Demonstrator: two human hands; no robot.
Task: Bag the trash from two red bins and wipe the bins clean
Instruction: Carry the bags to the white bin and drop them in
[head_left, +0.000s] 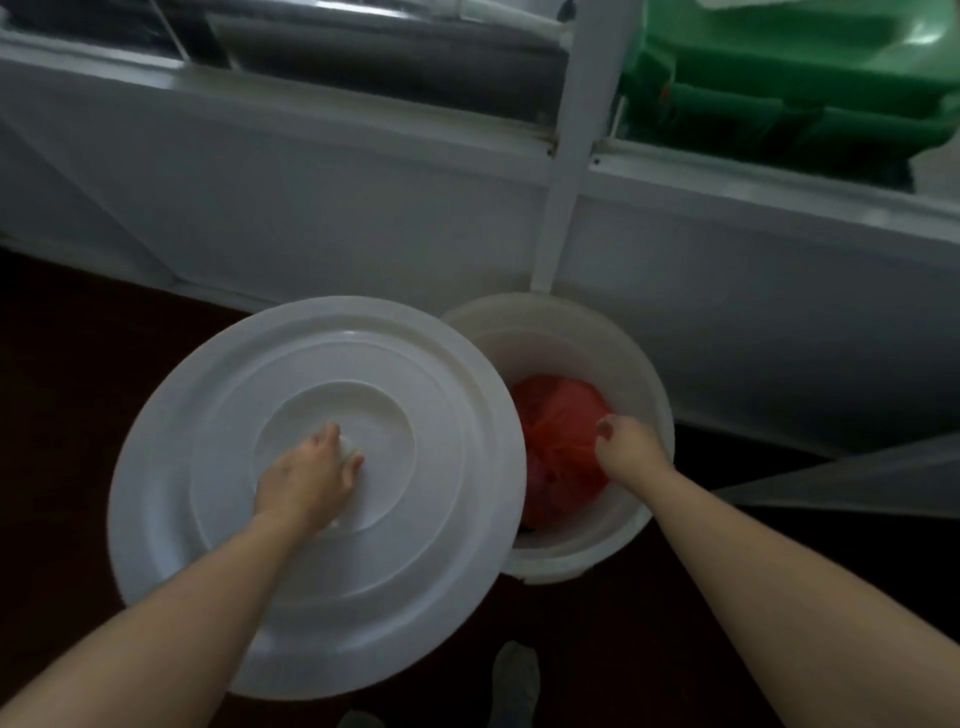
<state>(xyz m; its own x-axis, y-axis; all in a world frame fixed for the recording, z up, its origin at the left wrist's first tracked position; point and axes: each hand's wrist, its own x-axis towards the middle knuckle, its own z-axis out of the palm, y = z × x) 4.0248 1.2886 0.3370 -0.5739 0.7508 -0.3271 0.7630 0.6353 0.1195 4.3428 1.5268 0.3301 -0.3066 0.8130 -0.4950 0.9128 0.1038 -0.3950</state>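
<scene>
A white lid (208, 415) is held clear of a white bucket (571, 312), to its left and overlapping its left rim. It is gripped by the left hand (311, 473), whose fingers are curled round the small knob at the lid's centre. The bucket stands open on the dark floor (78, 364) against a white wall panel (311, 197). A tied red bag (561, 410) lies inside it, low down. The right hand (628, 447) is reached into the bucket. Its fingers are curled at the gathered neck of the bag and appear to pinch it, though the fingertips are partly hidden.

No red bin is seen in this view, only the red bag. A green bin (779, 78) is seen beyond the window frame at the upper right.

The step in hand is judged to be the handling of bagged trash at this bucket. Whether the bag is being set down or taken out cannot be told. The wiping of the bins is not yet shown.

For the next move, a firm hold on the knot is called for if the bag is to be lifted, and a straight pull up past the rim. If the bag is to be left, the lid needs to be centred over the rim and pressed down.
</scene>
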